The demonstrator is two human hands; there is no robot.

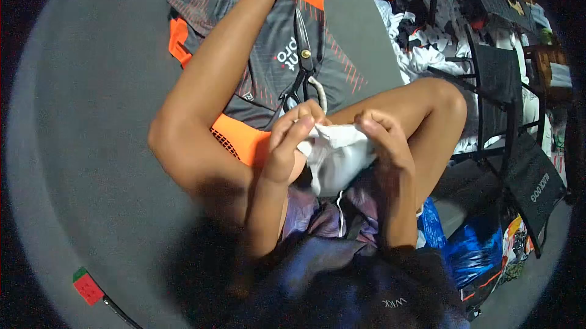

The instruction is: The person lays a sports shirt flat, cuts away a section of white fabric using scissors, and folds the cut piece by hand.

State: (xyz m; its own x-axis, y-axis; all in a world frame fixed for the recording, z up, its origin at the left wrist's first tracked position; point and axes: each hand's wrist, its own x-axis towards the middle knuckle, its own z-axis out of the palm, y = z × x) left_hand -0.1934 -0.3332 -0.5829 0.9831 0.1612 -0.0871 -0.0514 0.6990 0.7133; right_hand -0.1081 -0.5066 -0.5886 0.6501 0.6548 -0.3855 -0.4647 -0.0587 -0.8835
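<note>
A piece of white cloth (343,161) is stretched between my two hands above my lap. My left hand (293,140) pinches its left upper edge, fingers closed. At the other end, my right hand (387,137) grips the right upper edge between thumb and fingers. The lower part of the cloth hangs loose and looks blurred. Just beyond my hands lies a pair of large shears (303,54), blades pointing away from me, with a pale wrapping on one handle. Beneath the shears a dark grey and orange printed sports jersey (268,48) is spread between my legs.
Grey floor (104,146) extends to the left, with a red and green watermelon-patterned item (88,286) at lower left. Black folding chairs (500,79) stand on the right, near piled white and dark fabric (421,36). A blue plastic bag (473,246) lies by my right side.
</note>
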